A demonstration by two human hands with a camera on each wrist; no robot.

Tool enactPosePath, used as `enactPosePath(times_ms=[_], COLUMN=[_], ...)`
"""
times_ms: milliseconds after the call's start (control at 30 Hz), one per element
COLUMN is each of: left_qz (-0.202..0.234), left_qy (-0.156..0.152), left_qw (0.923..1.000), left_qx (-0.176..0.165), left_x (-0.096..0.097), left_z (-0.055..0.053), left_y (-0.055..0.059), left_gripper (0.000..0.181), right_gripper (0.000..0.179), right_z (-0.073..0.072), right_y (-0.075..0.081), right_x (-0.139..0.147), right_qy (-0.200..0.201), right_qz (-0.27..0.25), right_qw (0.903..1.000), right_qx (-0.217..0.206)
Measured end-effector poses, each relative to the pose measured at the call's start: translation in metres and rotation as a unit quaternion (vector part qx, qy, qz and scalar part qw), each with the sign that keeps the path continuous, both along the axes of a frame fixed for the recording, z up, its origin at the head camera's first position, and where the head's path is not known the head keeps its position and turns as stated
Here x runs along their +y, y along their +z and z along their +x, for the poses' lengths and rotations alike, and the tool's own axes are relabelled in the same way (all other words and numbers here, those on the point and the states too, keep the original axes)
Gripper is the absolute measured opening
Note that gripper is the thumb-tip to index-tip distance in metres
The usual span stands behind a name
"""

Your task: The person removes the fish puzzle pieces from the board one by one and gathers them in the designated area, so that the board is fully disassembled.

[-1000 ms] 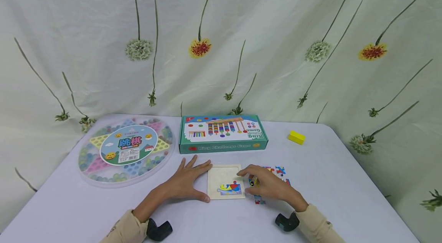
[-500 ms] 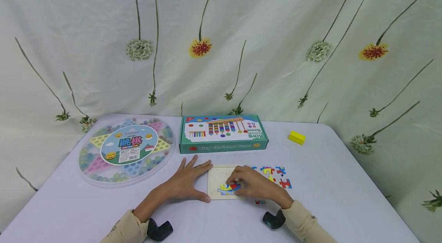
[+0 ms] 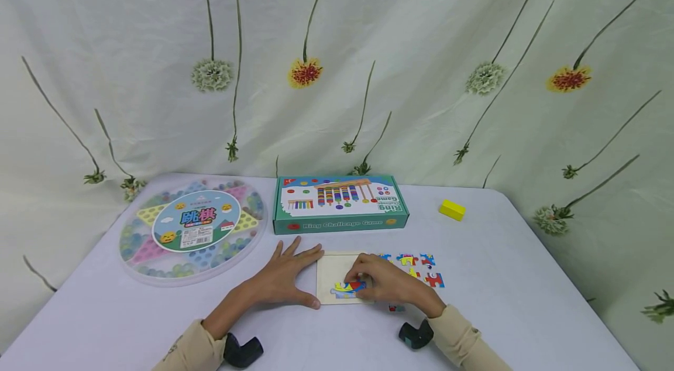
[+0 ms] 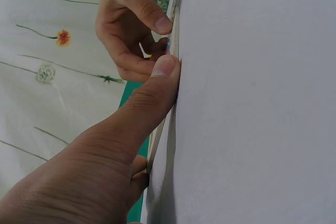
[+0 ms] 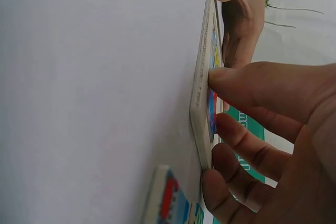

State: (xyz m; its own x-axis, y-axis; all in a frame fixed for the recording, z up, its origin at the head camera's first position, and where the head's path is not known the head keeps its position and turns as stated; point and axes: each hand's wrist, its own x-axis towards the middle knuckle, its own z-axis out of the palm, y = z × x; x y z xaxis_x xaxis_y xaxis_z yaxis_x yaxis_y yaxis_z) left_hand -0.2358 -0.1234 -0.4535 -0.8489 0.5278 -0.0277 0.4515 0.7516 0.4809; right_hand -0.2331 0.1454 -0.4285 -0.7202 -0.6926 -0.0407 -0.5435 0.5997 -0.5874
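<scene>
A square wooden puzzle tray [image 3: 330,264] lies flat on the white table, with several joined puzzle pieces [image 3: 341,291] in its lower part. My left hand [image 3: 286,274] spreads its fingers along the tray's left side; its thumb [image 4: 165,65] touches the edge in the left wrist view. Over the tray's lower right is my right hand [image 3: 392,281], thumb and curled fingers pinching a blue-and-red puzzle piece [image 5: 212,111] low in the tray. Those fingers partly hide the piece. Loose puzzle pieces [image 3: 434,280] lie right of the tray, some behind the right hand.
Behind the tray stands a green ring game box [image 3: 341,224]. A round, clear-lidded Chinese checkers set [image 3: 197,222] lies at the left. A yellow block [image 3: 451,210] sits at the back right. A flowered cloth [image 3: 337,67] hangs behind the table.
My right hand has moved left from the tray's right edge onto the joined pieces, uncovering more loose pieces. Over the last half second it has barely shifted. My left hand has stayed put.
</scene>
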Motion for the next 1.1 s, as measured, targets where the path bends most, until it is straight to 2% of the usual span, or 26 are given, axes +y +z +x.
enactPosePath(times_ms=[733,1100], left_qz=[0.006,0.006], left_qy=[-0.003,-0.005], left_qw=[1.0000,1.0000], left_qx=[-0.004,0.004], left_x=[-0.0001,-0.0013], left_z=[0.0002,0.0000], left_y=[0.0019,-0.0009], left_gripper=[0.104,0.104], right_gripper=[0.024,0.021], right_z=[-0.0014,-0.0026], right_y=[-0.0003,-0.0016], right_x=[-0.0007,0.0011], right_qy=[-0.005,-0.008], right_qz=[-0.005,-0.034], right_qw=[0.9999,0.9993], right_qx=[-0.012,-0.017])
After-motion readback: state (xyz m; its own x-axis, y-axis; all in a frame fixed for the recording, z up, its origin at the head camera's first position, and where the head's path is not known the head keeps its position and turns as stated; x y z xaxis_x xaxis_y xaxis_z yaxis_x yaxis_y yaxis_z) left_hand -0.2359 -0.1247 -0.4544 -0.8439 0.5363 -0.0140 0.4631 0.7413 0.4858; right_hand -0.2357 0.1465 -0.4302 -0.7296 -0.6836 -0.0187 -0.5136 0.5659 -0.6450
